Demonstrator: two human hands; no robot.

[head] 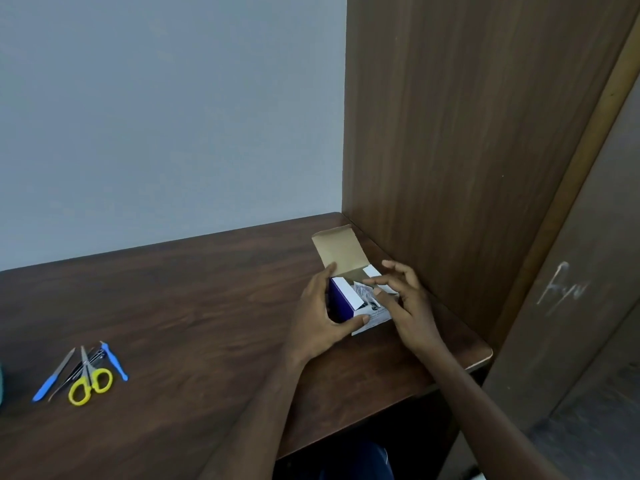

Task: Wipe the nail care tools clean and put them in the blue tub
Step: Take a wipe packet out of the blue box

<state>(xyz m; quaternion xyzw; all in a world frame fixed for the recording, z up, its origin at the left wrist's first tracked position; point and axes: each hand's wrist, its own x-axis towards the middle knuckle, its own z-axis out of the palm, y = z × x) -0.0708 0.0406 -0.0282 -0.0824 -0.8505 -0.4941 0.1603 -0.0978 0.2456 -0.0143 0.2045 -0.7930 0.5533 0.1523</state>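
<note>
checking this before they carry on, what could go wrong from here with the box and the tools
The small box sits near the table's right edge; a tug by the right hand might slide it off unless the left hand keeps its grip. The nail tools lie overlapped, so lifting one could drag the others.

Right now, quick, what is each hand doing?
Left hand: grips the side of the open small box, holding it steady.
Right hand: fingers at the box's opening; whether it pinches anything cannot be told.

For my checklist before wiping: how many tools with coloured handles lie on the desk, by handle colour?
Blue handles: 2
Yellow handles: 1, the scissors
Total: 3
Bare metal pieces among them overlap too much to count.
</note>
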